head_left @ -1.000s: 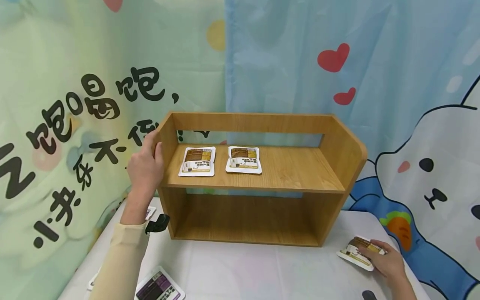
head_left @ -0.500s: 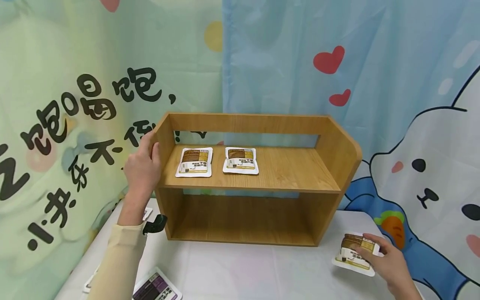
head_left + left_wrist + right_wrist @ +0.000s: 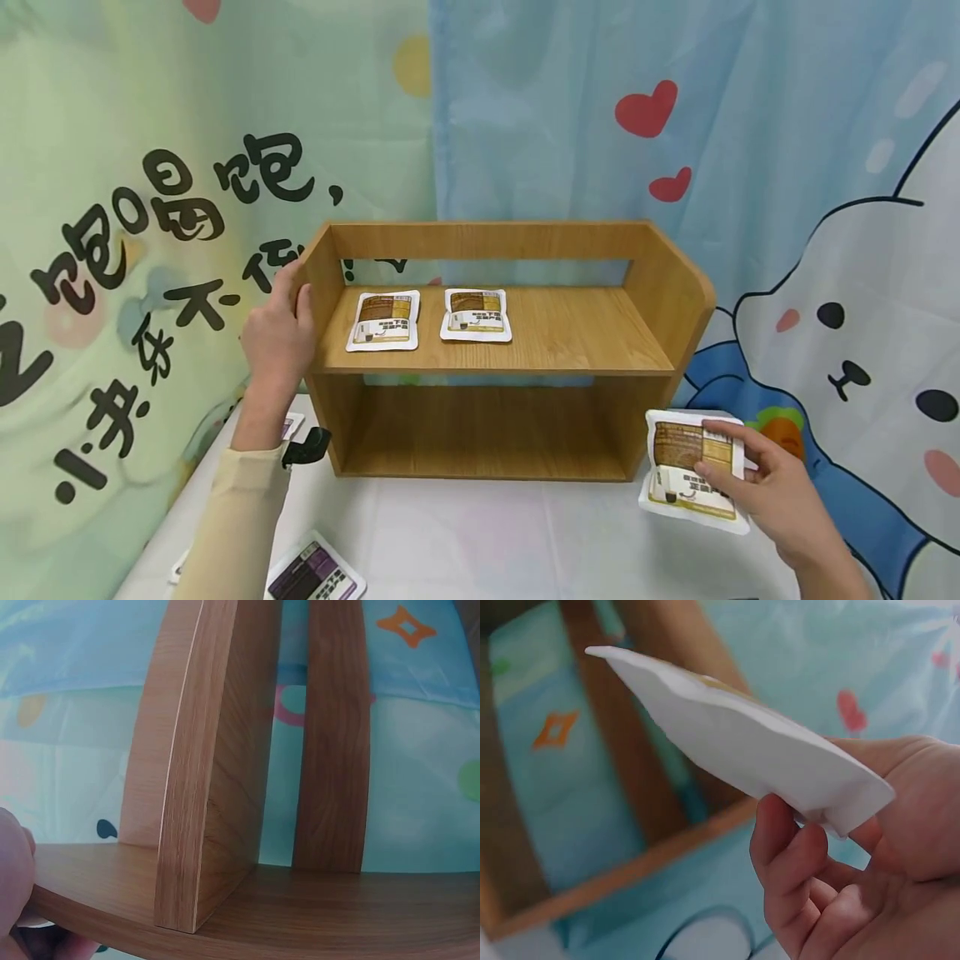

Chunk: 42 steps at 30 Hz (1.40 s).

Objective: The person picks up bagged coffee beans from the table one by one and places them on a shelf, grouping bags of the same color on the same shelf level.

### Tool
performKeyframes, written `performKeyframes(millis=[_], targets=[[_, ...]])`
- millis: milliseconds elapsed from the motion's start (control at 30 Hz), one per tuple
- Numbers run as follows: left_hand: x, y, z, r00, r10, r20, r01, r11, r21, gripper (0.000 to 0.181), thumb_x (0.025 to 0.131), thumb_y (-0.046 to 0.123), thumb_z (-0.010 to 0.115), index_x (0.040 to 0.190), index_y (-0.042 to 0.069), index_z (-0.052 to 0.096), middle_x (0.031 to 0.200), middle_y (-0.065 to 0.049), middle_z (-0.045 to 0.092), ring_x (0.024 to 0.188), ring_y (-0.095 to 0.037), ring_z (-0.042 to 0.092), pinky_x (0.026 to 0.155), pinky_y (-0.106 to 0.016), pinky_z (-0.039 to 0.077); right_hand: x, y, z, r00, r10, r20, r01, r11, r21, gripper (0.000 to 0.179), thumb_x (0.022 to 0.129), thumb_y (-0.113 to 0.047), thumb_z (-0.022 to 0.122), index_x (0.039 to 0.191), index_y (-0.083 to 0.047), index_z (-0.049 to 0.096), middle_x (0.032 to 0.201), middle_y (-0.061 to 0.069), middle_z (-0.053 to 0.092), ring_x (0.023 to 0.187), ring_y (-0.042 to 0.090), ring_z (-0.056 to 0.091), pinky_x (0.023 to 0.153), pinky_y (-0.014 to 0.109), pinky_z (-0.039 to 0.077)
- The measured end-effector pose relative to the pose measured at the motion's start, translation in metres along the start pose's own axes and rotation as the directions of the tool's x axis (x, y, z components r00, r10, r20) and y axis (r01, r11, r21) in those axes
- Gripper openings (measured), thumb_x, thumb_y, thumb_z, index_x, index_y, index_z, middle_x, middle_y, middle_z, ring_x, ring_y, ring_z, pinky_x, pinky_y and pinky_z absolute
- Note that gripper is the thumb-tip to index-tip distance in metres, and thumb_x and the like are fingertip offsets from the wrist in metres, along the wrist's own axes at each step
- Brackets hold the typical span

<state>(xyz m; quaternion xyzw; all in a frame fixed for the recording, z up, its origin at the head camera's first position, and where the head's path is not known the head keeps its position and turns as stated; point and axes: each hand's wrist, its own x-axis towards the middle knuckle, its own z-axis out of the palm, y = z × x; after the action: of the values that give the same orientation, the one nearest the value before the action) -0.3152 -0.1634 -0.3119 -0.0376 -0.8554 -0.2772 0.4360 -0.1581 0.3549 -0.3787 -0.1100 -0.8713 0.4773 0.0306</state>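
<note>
Plainly, the right hand (image 3: 772, 483) pinches a brown-and-white pouch (image 3: 678, 467) by its near edge, thumb on the printed front and fingers bent against the white back. The pouch leans tilted above the surface (image 3: 510, 533), reaching out to the left of that hand, near the right end of a wooden shelf (image 3: 577, 329). At the other end, the left hand (image 3: 277, 333) grips the shelf's side panel by its front edge. Just right of the left hand, two matching pouches (image 3: 383, 321) lie flat on the upper board — side by side, a gap between them. Below the left hand, a black band (image 3: 307, 447) shows at the wrist, and lower down a purple-printed packet (image 3: 317, 571) lies on the surface, partly cut off.
</note>
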Motion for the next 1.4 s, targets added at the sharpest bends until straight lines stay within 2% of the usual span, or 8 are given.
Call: performKeyframes(millis=[67,167,333,533,667,867,1033,1400], targets=[[0.002,0.000,0.001,1.000,0.011,0.000,-0.011,1.000,-0.009,0.037,0.103,0.026,0.048,0.137,0.013,0.051,0.076,-0.019,0.062,0.045,-0.028,0.042,0.043,-0.037,0.030,0.002,-0.018,0.001,0.994,-0.109,-0.009,0.109,0.994,0.016,0.065,0.091,-0.027,0.070,0.146,-0.008,0.041,0.131,0.029,0.041,0.093,0.030,0.056,0.066,0.030,0.055],[0.005,-0.001,0.002,1.000,0.018,-0.004,-0.018,1.000,-0.015,0.037,0.103,0.026,0.047,0.137,0.013,0.051,0.077,-0.018,0.062,0.045,-0.027,0.042,0.044,-0.036,0.030,0.009,-0.046,0.004,0.965,-0.262,-0.019,0.263,0.964,0.028,0.059,0.091,-0.021,0.070,0.144,-0.013,0.046,0.127,0.022,0.045,0.089,0.021,0.056,0.065,0.029,0.055],[0.007,-0.004,0.001,1.000,0.001,-0.011,-0.001,1.000,-0.005,0.037,0.103,0.026,0.048,0.137,0.013,0.051,0.079,-0.019,0.064,0.046,-0.028,0.043,0.043,-0.036,0.030,0.028,-0.085,0.008,0.927,-0.376,-0.004,0.376,0.925,0.056,0.056,0.093,-0.018,0.068,0.144,-0.016,0.046,0.124,0.018,0.045,0.088,0.020,0.056,0.065,0.027,0.054],[0.006,-0.003,-0.002,1.000,-0.004,-0.009,0.004,1.000,0.002,0.037,0.103,0.026,0.046,0.138,0.014,0.050,0.071,-0.017,0.058,0.045,-0.026,0.040,0.044,-0.036,0.030,0.057,-0.117,0.013,0.921,-0.388,0.018,0.385,0.919,0.086,0.058,0.094,-0.024,0.066,0.146,-0.015,0.043,0.124,0.018,0.046,0.087,0.019,0.059,0.067,0.026,0.054],[0.000,-0.004,-0.001,1.000,-0.004,0.010,0.004,1.000,0.003,0.037,0.103,0.025,0.047,0.138,0.013,0.051,0.064,-0.015,0.053,0.044,-0.025,0.038,0.043,-0.036,0.030,0.071,-0.128,0.017,0.929,-0.368,0.038,0.362,0.926,0.107,0.059,0.094,-0.025,0.065,0.147,-0.013,0.041,0.125,0.020,0.046,0.083,0.017,0.062,0.067,0.026,0.054],[-0.004,-0.007,0.002,1.000,0.001,-0.006,-0.001,1.000,0.013,0.035,0.103,0.024,0.049,0.136,0.013,0.052,0.061,-0.014,0.051,0.043,-0.025,0.037,0.042,-0.036,0.029,0.098,-0.141,0.028,0.939,-0.332,0.091,0.320,0.939,0.129,0.061,0.093,-0.028,0.067,0.147,-0.014,0.042,0.126,0.020,0.048,0.087,0.018,0.061,0.070,0.025,0.052],[-0.003,-0.006,0.006,1.000,0.010,0.007,-0.010,1.000,0.000,0.036,0.103,0.025,0.048,0.136,0.012,0.052,0.062,-0.013,0.051,0.043,-0.024,0.037,0.043,-0.036,0.030,0.119,-0.147,0.031,0.939,-0.331,0.095,0.319,0.940,0.121,0.057,0.094,-0.024,0.066,0.144,-0.010,0.044,0.119,0.019,0.051,0.079,0.013,0.062,0.067,0.023,0.051],[-0.002,-0.005,0.004,1.000,0.017,-0.015,-0.017,1.000,-0.009,0.035,0.102,0.024,0.050,0.135,0.013,0.053,0.070,-0.017,0.059,0.043,-0.025,0.038,0.043,-0.036,0.030,0.147,-0.157,0.042,0.954,-0.252,0.164,0.239,0.966,0.097,0.057,0.095,-0.022,0.065,0.145,-0.009,0.042,0.125,0.020,0.048,0.084,0.016,0.059,0.070,0.023,0.050]])
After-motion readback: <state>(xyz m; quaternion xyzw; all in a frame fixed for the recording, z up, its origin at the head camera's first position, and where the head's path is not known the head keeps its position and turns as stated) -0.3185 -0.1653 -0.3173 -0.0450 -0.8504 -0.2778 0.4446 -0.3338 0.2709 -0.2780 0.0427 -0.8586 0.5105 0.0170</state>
